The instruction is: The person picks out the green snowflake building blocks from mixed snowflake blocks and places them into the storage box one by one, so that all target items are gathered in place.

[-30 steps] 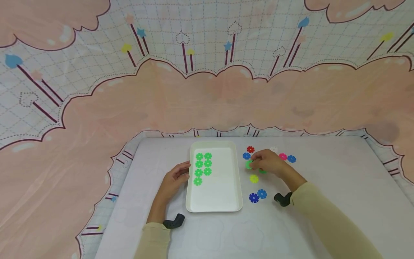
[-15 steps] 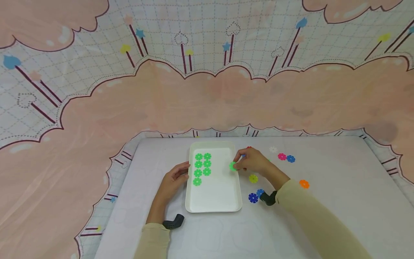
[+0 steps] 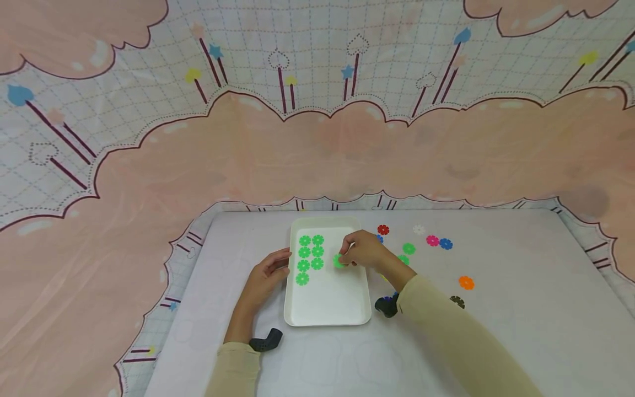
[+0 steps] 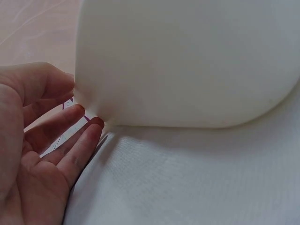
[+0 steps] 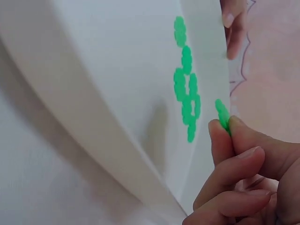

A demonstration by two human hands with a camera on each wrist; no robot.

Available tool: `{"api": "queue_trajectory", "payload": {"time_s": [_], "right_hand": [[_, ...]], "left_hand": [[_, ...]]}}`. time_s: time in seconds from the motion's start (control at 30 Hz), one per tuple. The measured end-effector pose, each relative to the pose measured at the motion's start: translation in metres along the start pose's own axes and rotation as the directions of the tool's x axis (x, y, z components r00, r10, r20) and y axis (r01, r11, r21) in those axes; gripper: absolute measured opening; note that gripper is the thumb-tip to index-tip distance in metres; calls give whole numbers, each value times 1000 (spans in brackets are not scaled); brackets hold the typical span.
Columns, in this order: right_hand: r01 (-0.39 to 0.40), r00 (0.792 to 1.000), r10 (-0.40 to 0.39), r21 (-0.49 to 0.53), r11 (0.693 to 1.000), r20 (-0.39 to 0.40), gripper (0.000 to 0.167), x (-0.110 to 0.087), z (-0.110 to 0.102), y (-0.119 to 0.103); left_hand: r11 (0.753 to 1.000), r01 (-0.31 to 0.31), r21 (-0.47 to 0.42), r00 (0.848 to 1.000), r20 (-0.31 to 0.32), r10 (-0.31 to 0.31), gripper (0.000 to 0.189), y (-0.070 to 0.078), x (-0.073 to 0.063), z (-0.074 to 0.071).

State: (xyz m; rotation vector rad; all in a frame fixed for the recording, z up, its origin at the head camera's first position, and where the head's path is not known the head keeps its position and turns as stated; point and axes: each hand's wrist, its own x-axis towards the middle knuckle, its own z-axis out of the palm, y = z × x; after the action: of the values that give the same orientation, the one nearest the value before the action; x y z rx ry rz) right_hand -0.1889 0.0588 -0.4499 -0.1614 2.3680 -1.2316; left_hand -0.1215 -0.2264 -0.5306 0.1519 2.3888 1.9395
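Observation:
In the head view my right hand (image 3: 362,249) is over the right half of the white tray (image 3: 327,314). Between thumb and index finger it pinches a green snowflake disc (image 5: 222,112), notched around its edge. More green discs (image 3: 303,265) lie in the tray's left half, in two columns. My left hand (image 3: 268,278) is at the tray's left side, its fingertips touching the outer wall with fingers loosely extended, as the left wrist view shows.
Right of the tray lie two green discs (image 3: 409,248), a red disc (image 3: 383,230), a white disc (image 3: 419,229), a pink disc (image 3: 432,241), a blue disc (image 3: 446,243), an orange disc (image 3: 466,283) and a dark disc (image 3: 457,301). My right forearm partly covers others.
My right hand has carried a green disc leftward from the table, across the tray's right rim, to above the tray. The left hand has stayed at the tray's side.

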Motion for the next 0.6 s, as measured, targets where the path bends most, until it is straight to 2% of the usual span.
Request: {"api": "queue_trajectory", "payload": {"time_s": [0.1, 0.3, 0.6], "right_hand": [[-13, 1000, 13, -24, 1000, -11, 15, 5, 8, -1], [-15, 1000, 15, -5, 1000, 6, 16, 11, 21, -6], [-39, 999, 41, -88, 995, 29, 21, 18, 39, -7]], "left_hand": [[1000, 0, 1, 1000, 1, 0, 39, 0, 0, 0], [1000, -1, -2, 1000, 3, 1, 39, 0, 0, -1], [1000, -12, -16, 1000, 12, 12, 39, -1, 0, -1]]}}
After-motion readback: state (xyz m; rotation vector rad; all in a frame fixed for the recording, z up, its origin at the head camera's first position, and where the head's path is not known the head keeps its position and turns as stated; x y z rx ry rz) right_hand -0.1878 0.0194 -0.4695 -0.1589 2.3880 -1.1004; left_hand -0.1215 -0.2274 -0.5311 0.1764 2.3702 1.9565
